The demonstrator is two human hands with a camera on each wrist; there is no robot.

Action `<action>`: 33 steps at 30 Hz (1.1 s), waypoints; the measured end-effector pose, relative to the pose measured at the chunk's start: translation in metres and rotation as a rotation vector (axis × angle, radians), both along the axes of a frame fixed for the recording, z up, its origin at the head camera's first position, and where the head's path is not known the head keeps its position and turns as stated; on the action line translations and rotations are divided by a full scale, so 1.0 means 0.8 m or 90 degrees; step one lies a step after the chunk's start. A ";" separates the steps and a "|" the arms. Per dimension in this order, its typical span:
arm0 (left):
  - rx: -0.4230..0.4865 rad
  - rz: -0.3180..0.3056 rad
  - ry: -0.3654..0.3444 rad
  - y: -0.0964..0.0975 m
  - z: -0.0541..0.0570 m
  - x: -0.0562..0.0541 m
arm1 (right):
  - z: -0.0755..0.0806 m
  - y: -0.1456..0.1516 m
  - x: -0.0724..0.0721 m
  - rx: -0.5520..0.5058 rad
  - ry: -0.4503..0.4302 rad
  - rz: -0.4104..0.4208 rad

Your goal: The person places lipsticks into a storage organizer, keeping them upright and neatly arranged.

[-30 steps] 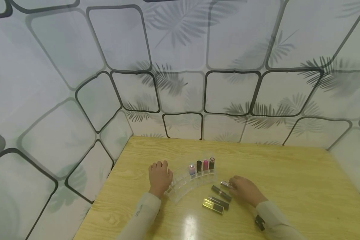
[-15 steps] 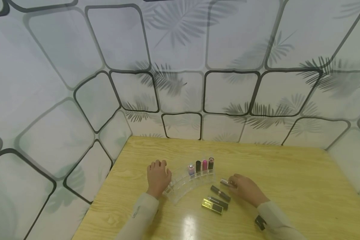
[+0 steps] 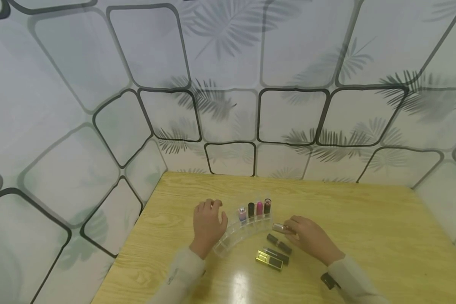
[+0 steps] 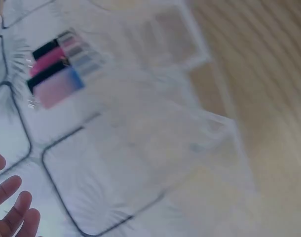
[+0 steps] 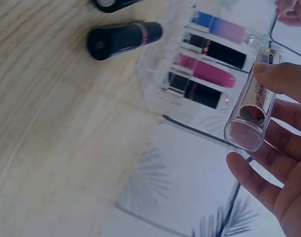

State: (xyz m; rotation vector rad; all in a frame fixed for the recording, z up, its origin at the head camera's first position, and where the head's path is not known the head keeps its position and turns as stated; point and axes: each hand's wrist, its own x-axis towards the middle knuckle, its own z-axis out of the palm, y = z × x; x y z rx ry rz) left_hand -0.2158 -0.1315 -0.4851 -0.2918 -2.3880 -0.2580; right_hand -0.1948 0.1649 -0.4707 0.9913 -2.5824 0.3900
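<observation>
My right hand [image 3: 311, 240] pinches a clear-cased lipstick [image 5: 254, 108] between thumb and fingers. It is close to the right end of a transparent, curved, stepped lipstick organizer [image 3: 228, 244]. At the organizer's left end is my left hand [image 3: 208, 223], fingers loosely bent and parted, holding nothing. Several cosmetics stand in the back row towards the right: a pink-and-blue bottle [image 3: 242, 214], a black lipstick [image 3: 251, 210], a magenta lipstick [image 3: 259, 208] and a dark lipstick with a pale top [image 3: 267, 207]. The left wrist view is blurred.
On the wooden table [image 3: 365, 236], in front of the organizer's right end, lie a dark lipstick [image 3: 279, 243], another dark tube [image 3: 276, 255] and a gold-and-black one [image 3: 269, 260]. Patterned walls [image 3: 228, 118] border the table at the back and sides.
My right hand has moved slightly left with the clear lipstick, bringing it nearer the organizer. My left hand has shifted right, over the organizer's left end.
</observation>
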 end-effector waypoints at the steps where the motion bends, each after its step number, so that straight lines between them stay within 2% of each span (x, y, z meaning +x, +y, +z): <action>1: 0.001 -0.014 -0.001 0.005 0.005 0.003 | 0.004 -0.002 0.002 -0.002 0.002 0.002; 7: 0.002 -0.138 -0.035 0.037 0.035 0.023 | 0.024 -0.011 0.012 -0.022 0.031 0.027; 11: -0.045 -0.213 -0.059 0.056 0.053 0.037 | 0.034 -0.016 0.017 -0.052 0.067 0.048; 14: -0.099 -0.252 -0.063 0.069 0.064 0.046 | 0.039 -0.018 0.021 -0.071 0.086 0.063; 18: -0.169 -0.272 -0.044 0.083 0.073 0.053 | 0.043 -0.020 0.025 -0.081 0.095 0.073; 21: -0.201 -0.280 -0.028 0.090 0.075 0.055 | 0.047 -0.022 0.028 -0.082 0.099 0.079; 28: -0.246 -0.281 -0.024 0.099 0.077 0.056 | 0.052 -0.027 0.033 -0.082 0.113 0.083; 33: -0.258 -0.279 -0.025 0.099 0.077 0.058 | 0.051 -0.027 0.034 -0.085 0.107 0.087</action>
